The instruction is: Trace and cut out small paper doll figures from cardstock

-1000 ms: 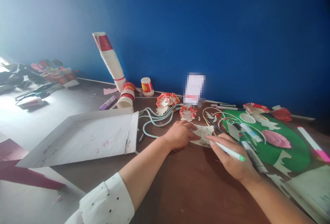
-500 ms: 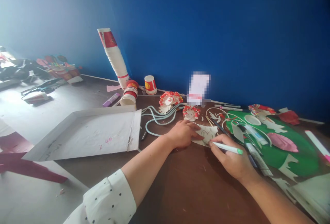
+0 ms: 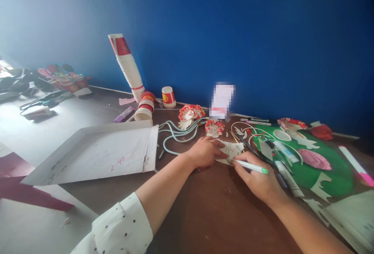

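A small piece of white paper [image 3: 233, 148] with dark lines drawn on it lies on the brown table. My left hand [image 3: 204, 153] rests at its left side, fingers stretched out and pressing it flat. In my right hand [image 3: 258, 178] is a white marker with a green end [image 3: 251, 166], gripped between thumb and fingers. The marker's tip is hidden by the fingertips at the paper's lower right. Just behind the paper sits a red and white cut paper-cup flower [image 3: 214, 128], and a larger cup flower [image 3: 191, 113] is farther back.
Leaning against the blue wall is a tall stack of paper cups [image 3: 128, 71]. A white box lid [image 3: 96, 152] lies at left, beside pale blue cord [image 3: 172, 139]. At right, a green sheet [image 3: 339, 176] carries paper scraps, glue tubes and a pink oval [image 3: 314, 159]. A pink-tipped marker [image 3: 355, 164] lies beyond.
The whole scene has shifted slightly left as the camera turned. My left hand stays on the paper. My right hand still holds the marker at the paper, with little visible movement.
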### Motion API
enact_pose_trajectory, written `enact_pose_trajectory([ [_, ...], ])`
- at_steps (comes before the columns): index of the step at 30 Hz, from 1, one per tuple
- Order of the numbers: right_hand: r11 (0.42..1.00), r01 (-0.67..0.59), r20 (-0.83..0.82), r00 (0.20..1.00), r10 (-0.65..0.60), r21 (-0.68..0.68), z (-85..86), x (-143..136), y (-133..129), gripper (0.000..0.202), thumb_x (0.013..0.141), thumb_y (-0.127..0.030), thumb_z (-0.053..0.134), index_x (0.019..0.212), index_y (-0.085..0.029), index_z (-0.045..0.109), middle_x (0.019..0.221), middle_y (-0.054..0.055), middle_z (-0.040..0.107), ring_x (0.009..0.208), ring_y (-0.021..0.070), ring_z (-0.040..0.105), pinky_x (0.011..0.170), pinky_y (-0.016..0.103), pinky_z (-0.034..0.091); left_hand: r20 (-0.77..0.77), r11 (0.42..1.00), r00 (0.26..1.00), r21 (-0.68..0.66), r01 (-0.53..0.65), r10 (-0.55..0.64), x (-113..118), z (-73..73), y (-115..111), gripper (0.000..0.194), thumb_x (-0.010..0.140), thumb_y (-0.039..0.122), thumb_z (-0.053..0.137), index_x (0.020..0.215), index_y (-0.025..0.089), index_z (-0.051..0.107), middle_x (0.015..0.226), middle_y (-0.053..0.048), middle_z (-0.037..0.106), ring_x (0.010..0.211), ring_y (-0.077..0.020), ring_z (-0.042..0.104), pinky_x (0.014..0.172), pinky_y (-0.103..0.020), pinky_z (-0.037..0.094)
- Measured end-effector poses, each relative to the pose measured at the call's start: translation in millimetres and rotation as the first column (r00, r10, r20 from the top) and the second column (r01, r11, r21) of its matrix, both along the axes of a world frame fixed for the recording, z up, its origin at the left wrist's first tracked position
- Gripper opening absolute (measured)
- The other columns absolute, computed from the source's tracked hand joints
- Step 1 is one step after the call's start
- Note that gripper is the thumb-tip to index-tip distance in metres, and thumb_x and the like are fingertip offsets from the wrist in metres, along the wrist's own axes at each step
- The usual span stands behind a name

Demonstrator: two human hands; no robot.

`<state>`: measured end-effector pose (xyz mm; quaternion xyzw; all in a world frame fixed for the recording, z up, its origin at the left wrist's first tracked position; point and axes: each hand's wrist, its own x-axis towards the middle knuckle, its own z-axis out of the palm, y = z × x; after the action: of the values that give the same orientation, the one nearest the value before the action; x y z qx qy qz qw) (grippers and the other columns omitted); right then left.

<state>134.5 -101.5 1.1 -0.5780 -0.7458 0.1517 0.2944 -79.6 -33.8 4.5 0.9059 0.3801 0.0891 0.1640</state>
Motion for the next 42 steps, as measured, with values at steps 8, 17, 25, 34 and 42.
enact_pose_trajectory([
  [8,0.998,-0.048,0.027,0.999,0.046,0.050,2.3,-2.2,-0.8,0.015,0.089,-0.037,0.055,0.086,-0.025,0.064,0.075,0.001,0.072,0.068,0.0187,0.068,0.063,0.028,0.051,-0.006,1.000,1.000,0.012,0.005,-0.005,0.0,-1.1,0.0,0.045,0.078,0.012,0.061,0.113,0.038,0.072,0.138,0.005,0.058,0.125,-0.0215,0.048,0.109,-0.037,0.034],
  [17,0.993,-0.075,0.016,0.997,0.074,0.094,-0.1,2.9,-3.7,0.015,0.090,-0.037,0.056,0.088,-0.026,0.066,0.073,-0.001,0.072,0.065,0.0162,0.067,0.062,0.025,0.052,0.012,1.000,1.000,-0.008,-0.002,0.002,0.8,1.9,-1.1,0.046,0.079,0.010,0.061,0.115,0.037,0.071,0.139,0.004,0.058,0.127,-0.0224,0.047,0.111,-0.038,0.033],
  [25,0.985,0.058,-0.090,0.995,-0.043,0.160,14.1,13.6,-2.6,0.022,0.093,-0.038,0.053,0.103,-0.025,0.069,0.090,0.003,0.078,0.073,0.0186,0.073,0.067,0.026,0.056,0.023,0.999,1.000,-0.050,-0.018,0.019,0.9,4.7,-1.4,0.047,0.076,0.011,0.062,0.114,0.038,0.072,0.139,0.005,0.057,0.128,-0.0208,0.047,0.110,-0.037,0.034],
  [34,0.985,0.000,0.129,0.991,-0.023,0.172,-7.1,15.6,6.1,0.025,0.092,-0.036,0.054,0.110,-0.028,0.070,0.082,0.000,0.078,0.066,0.0200,0.073,0.061,0.028,0.053,0.019,1.000,1.000,-0.007,-0.008,0.008,0.3,1.7,-2.9,0.049,0.078,0.010,0.060,0.114,0.040,0.071,0.140,0.005,0.057,0.127,-0.0206,0.047,0.110,-0.038,0.034],
  [42,0.996,0.041,0.117,0.992,-0.050,0.075,0.1,14.1,7.9,0.026,0.093,-0.045,0.052,0.104,-0.028,0.069,0.079,0.000,0.077,0.070,0.0209,0.074,0.059,0.026,0.053,0.146,0.980,0.989,0.190,-0.063,0.035,12.6,24.8,-25.8,0.038,0.084,0.012,0.053,0.116,0.024,0.070,0.124,-0.002,0.067,0.117,-0.0216,0.055,0.106,-0.037,0.040],
])
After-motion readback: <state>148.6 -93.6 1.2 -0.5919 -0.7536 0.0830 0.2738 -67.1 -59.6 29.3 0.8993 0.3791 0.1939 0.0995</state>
